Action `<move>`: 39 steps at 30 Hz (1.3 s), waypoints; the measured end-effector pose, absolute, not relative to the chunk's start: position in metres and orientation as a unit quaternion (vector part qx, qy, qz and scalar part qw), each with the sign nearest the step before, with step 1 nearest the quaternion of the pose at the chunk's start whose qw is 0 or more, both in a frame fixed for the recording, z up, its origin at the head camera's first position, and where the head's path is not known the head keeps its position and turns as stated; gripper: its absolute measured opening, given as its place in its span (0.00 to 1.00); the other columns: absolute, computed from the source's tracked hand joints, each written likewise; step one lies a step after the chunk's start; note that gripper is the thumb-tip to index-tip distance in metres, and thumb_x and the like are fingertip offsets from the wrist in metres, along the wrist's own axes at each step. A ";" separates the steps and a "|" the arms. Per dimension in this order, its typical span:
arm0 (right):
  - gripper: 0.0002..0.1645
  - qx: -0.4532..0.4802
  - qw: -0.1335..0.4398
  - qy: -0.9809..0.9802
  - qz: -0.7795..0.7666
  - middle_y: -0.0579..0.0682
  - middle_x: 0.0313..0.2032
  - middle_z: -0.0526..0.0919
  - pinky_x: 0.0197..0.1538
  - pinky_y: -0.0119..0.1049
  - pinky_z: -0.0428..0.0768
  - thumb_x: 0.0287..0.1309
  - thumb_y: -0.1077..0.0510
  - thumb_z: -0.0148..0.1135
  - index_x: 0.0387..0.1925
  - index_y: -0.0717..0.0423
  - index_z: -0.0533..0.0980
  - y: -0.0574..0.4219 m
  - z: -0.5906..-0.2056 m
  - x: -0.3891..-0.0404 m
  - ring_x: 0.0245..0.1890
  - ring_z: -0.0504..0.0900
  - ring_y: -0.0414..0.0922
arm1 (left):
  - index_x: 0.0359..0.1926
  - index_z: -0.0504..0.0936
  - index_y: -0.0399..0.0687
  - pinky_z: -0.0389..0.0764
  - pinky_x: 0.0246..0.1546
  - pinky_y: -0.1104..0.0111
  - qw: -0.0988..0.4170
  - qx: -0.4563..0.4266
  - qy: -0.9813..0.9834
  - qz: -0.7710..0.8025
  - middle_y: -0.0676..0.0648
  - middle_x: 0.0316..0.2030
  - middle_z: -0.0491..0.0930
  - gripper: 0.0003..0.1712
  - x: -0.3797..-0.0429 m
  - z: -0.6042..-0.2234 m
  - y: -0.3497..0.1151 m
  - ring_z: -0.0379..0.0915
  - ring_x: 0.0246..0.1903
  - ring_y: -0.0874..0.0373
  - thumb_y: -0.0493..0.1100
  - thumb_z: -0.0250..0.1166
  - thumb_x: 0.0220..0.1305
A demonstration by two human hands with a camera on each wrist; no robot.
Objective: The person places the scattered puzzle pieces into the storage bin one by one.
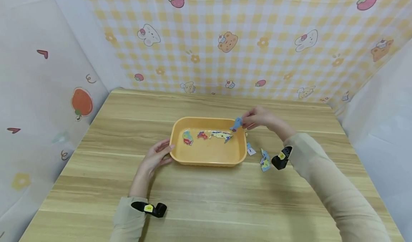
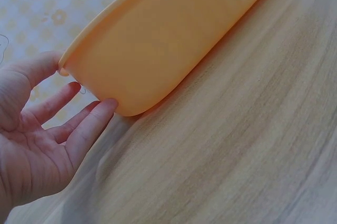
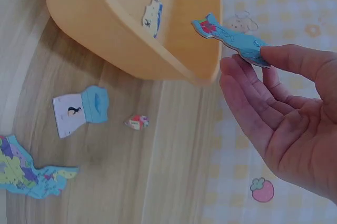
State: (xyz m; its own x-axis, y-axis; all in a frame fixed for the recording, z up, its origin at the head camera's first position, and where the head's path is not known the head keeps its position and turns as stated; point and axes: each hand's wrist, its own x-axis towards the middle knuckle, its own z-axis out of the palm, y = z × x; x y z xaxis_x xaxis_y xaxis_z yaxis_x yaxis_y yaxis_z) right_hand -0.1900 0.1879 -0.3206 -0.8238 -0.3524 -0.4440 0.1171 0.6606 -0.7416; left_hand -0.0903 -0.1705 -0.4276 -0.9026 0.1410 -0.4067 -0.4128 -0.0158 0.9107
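Observation:
My left hand (image 1: 157, 157) grips the left end of a yellow plastic basin (image 1: 206, 159). In the left wrist view the thumb lies at the rim and fingertips (image 2: 109, 105) touch the outer wall. Between thumb and fingers, my right hand (image 1: 257, 117) pinches a blue puzzle piece (image 3: 239, 41) with a red patch, raised by the basin's right rim. Inside the basin lie a green, blue and red piece (image 1: 188, 137), a small red piece (image 1: 202, 135) and a long cream piece (image 1: 220, 136) with blue edges.
On the wooden table (image 1: 206, 202), right of the basin, lie a white-and-blue piece (image 3: 80, 109), a small red-and-white piece (image 3: 137, 122) and a larger multicoloured piece (image 1: 265, 160). A yellow checked cloth (image 1: 206, 27) hangs at the back, with pale cloth on both sides.

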 end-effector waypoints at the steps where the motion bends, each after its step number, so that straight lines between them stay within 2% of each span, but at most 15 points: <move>1: 0.18 -0.068 0.292 0.863 -0.406 0.58 0.36 0.83 0.48 0.41 0.82 0.60 0.59 0.53 0.46 0.70 0.72 0.185 -0.322 -0.190 0.39 0.82 0.49 | 0.67 0.56 0.42 0.81 0.45 0.71 0.196 -0.101 0.674 0.705 0.36 0.65 0.58 0.36 -0.090 -0.427 -0.171 0.76 0.42 0.61 0.47 0.59 0.63; 5: 0.16 -0.071 0.303 0.863 -0.397 0.52 0.33 0.80 0.46 0.39 0.83 0.60 0.60 0.55 0.44 0.69 0.73 0.173 -0.328 -0.190 0.38 0.81 0.48 | 0.67 0.56 0.42 0.82 0.44 0.71 0.197 -0.102 0.677 0.702 0.37 0.66 0.58 0.36 -0.090 -0.426 -0.171 0.76 0.43 0.60 0.48 0.59 0.62; 8: 0.14 -0.069 0.309 0.863 -0.394 0.51 0.33 0.79 0.47 0.39 0.83 0.60 0.61 0.55 0.43 0.69 0.72 0.162 -0.332 -0.189 0.34 0.81 0.45 | 0.67 0.56 0.42 0.82 0.44 0.72 0.197 -0.103 0.677 0.702 0.37 0.65 0.58 0.36 -0.090 -0.426 -0.171 0.76 0.42 0.61 0.48 0.59 0.62; 12: 0.17 -0.074 0.319 0.856 -0.399 0.52 0.32 0.77 0.48 0.41 0.82 0.60 0.66 0.54 0.50 0.70 0.69 0.148 -0.337 -0.188 0.30 0.81 0.40 | 0.66 0.57 0.42 0.82 0.43 0.71 0.195 -0.103 0.676 0.703 0.36 0.65 0.59 0.36 -0.091 -0.427 -0.171 0.76 0.41 0.61 0.48 0.59 0.62; 16: 0.20 -0.085 0.330 0.852 -0.397 0.55 0.32 0.77 0.46 0.41 0.83 0.60 0.68 0.52 0.55 0.67 0.67 0.137 -0.342 -0.188 0.31 0.82 0.44 | 0.66 0.57 0.41 0.82 0.43 0.71 0.193 -0.107 0.676 0.703 0.36 0.65 0.59 0.35 -0.090 -0.427 -0.170 0.76 0.41 0.61 0.46 0.59 0.63; 22: 0.16 -0.093 0.337 0.849 -0.396 0.66 0.38 0.79 0.47 0.46 0.82 0.60 0.68 0.53 0.51 0.67 0.69 0.127 -0.348 -0.188 0.36 0.82 0.54 | 0.66 0.57 0.41 0.82 0.43 0.71 0.195 -0.109 0.675 0.703 0.36 0.65 0.59 0.34 -0.090 -0.427 -0.170 0.76 0.40 0.63 0.45 0.58 0.63; 25: 0.14 -0.101 0.331 0.856 -0.383 0.65 0.37 0.81 0.46 0.48 0.82 0.59 0.66 0.54 0.47 0.67 0.70 0.124 -0.351 -0.189 0.36 0.82 0.55 | 0.67 0.57 0.41 0.82 0.43 0.72 0.195 -0.110 0.673 0.705 0.36 0.65 0.59 0.34 -0.091 -0.427 -0.170 0.76 0.40 0.63 0.45 0.58 0.63; 33: 0.12 -0.111 0.351 0.861 -0.352 0.60 0.32 0.84 0.40 0.39 0.85 0.56 0.65 0.57 0.42 0.69 0.74 0.116 -0.362 -0.191 0.30 0.83 0.45 | 0.67 0.56 0.41 0.82 0.42 0.72 0.195 -0.111 0.671 0.706 0.36 0.65 0.59 0.35 -0.090 -0.426 -0.169 0.76 0.40 0.63 0.45 0.58 0.63; 35: 0.11 -0.127 0.359 0.858 -0.343 0.57 0.30 0.85 0.36 0.36 0.85 0.55 0.62 0.60 0.40 0.65 0.75 0.119 -0.386 -0.204 0.27 0.83 0.43 | 0.67 0.57 0.41 0.82 0.42 0.72 0.195 -0.113 0.670 0.707 0.37 0.65 0.59 0.34 -0.091 -0.427 -0.169 0.76 0.40 0.63 0.45 0.58 0.63; 37: 0.10 -0.150 0.361 0.856 -0.339 0.52 0.25 0.85 0.30 0.34 0.85 0.52 0.60 0.64 0.36 0.61 0.77 0.125 -0.425 -0.225 0.24 0.83 0.41 | 0.67 0.56 0.41 0.82 0.42 0.71 0.195 -0.112 0.669 0.709 0.36 0.65 0.59 0.34 -0.091 -0.427 -0.169 0.76 0.41 0.63 0.45 0.58 0.63; 39: 0.10 -0.158 0.359 0.861 -0.325 0.50 0.24 0.84 0.28 0.33 0.84 0.51 0.58 0.65 0.34 0.60 0.77 0.127 -0.461 -0.241 0.24 0.83 0.41 | 0.66 0.57 0.42 0.82 0.42 0.71 0.195 -0.113 0.667 0.710 0.37 0.65 0.59 0.34 -0.092 -0.428 -0.169 0.75 0.41 0.63 0.44 0.58 0.63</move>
